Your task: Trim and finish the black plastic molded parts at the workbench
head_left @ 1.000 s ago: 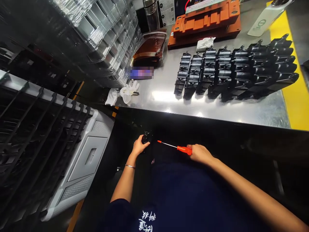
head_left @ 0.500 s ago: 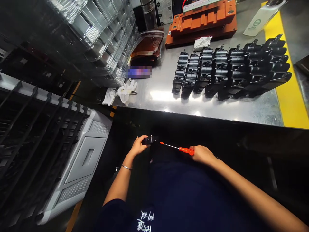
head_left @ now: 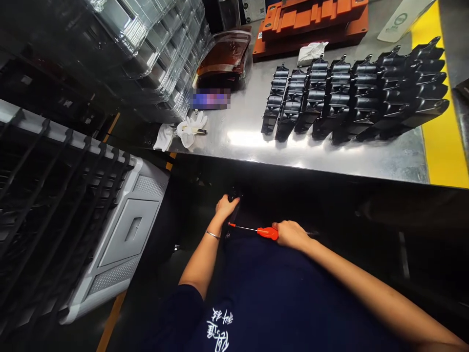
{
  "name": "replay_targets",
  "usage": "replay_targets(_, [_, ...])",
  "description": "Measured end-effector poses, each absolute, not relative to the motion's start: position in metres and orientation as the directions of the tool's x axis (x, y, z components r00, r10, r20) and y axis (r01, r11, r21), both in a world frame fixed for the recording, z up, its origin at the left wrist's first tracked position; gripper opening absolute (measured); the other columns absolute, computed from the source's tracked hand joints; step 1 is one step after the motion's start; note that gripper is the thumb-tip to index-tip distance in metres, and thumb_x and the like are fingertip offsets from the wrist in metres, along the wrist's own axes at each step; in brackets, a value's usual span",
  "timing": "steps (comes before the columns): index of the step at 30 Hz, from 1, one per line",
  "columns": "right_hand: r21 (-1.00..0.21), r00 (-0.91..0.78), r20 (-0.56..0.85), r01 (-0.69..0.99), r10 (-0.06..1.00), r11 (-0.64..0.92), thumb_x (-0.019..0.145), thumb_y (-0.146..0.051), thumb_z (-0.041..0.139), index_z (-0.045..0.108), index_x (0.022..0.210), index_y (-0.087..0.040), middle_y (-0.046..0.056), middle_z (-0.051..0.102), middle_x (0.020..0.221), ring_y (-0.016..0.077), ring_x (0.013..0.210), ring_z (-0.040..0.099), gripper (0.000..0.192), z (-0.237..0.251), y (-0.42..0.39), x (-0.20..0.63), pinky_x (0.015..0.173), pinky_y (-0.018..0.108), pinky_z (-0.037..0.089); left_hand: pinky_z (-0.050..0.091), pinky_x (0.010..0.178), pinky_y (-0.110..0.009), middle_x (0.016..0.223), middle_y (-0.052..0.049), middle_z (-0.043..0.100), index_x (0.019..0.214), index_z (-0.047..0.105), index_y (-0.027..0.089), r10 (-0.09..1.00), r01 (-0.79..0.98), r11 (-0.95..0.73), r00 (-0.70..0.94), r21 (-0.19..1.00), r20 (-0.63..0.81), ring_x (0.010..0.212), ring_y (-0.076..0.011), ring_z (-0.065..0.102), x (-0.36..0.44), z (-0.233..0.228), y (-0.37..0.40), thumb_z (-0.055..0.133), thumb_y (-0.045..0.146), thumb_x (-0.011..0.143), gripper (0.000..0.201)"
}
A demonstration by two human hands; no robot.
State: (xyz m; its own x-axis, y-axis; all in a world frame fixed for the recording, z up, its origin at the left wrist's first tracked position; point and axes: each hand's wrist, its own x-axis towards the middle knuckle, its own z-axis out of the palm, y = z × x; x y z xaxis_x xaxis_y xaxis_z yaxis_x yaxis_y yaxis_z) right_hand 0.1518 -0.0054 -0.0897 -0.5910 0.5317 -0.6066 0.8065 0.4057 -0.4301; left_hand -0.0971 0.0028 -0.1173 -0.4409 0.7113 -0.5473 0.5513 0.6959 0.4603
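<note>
My left hand is closed around a black part, most of it lost against the dark background. My right hand grips the red handle of a screwdriver. Its thin shaft points left, and the red tip is just below my left hand, near the wrist; whether it touches anything I cannot tell. Both hands are low in front of my dark blue shirt, off the near edge of the metal table. On that table stand several rows of black moulded parts.
An orange fixture block sits at the table's back, with a white cloth before it. White gloves lie by the left corner. Plastic-wrapped trays are stacked left. A grey slotted crate stands beside me.
My left hand has moved right and up with the black part, turning it. My right hand has brought the screwdriver left, so its tip is now below my left hand. The view has shifted slightly.
</note>
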Motion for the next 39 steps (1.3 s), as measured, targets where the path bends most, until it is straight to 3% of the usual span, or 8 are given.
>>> replay_targets(5, [-0.413,-0.568,-0.618,0.823,0.544,0.390,0.080,-0.022,0.049,0.067,0.087,-0.017,0.009,0.070,0.075,0.0225,0.073,0.067,0.020,-0.089,-0.008,0.149,0.057,0.027,0.031,0.043,0.087,-0.039,0.116,-0.021,0.065,0.112,0.059,0.015,0.711,0.692,0.650,-0.407,0.315,-0.574,0.111,-0.0370,0.059,-0.087,-0.105,0.009,0.058,0.051,0.080,0.049])
replay_targets(13, [-0.416,-0.546,-0.642,0.838,0.539,0.353,0.081,-0.028,0.052,0.067,0.085,-0.018,0.008,0.070,0.074,0.0206,0.072,0.066,0.019,-0.089,-0.010,0.146,0.060,0.026,0.034,0.045,0.087,-0.035,0.118,-0.016,0.066,0.115,0.057,0.017,0.711,0.742,0.623,-0.406,0.248,-0.574,0.112,-0.0319,0.060,-0.088,-0.105,0.007,0.053,0.054,0.082,0.050])
replay_targets(23, [-0.288,-0.323,-0.641,0.942,0.696,0.172,0.083,-0.053,0.049,0.068,0.091,-0.021,0.011,0.071,0.090,0.0249,0.081,0.066,0.038,-0.103,0.034,0.162,0.061,0.028,0.038,0.045,0.087,-0.035,0.118,-0.019,0.065,0.116,0.056,0.015,0.701,0.705,0.653,-0.425,0.276,-0.572,0.114,-0.0320,0.060,-0.097,-0.113,0.005,0.038,0.059,0.088,0.055])
replay_targets(34, [-0.294,-0.339,-0.672,0.938,0.659,0.183,0.083,-0.047,0.053,0.070,0.100,-0.019,0.013,0.070,0.099,0.0242,0.088,0.066,0.037,-0.105,0.040,0.152,0.065,0.027,0.041,0.045,0.086,-0.035,0.116,-0.020,0.066,0.113,0.057,0.015,0.702,0.700,0.654,-0.420,0.288,-0.575,0.112,-0.0327,0.060,-0.096,-0.110,0.003,0.038,0.062,0.087,0.057])
replay_targets(39, [-0.359,-0.401,-0.725,0.914,0.560,0.190,0.075,-0.044,0.062,0.070,0.077,-0.019,0.008,0.069,0.077,0.0187,0.068,0.063,0.026,-0.084,0.036,0.167,0.055,0.025,0.035,0.046,0.086,-0.035,0.117,-0.020,0.065,0.117,0.054,0.013,0.698,0.729,0.634,-0.397,0.257,-0.596,0.113,-0.0333,0.060,-0.098,-0.108,0.004,0.044,0.055,0.087,0.053])
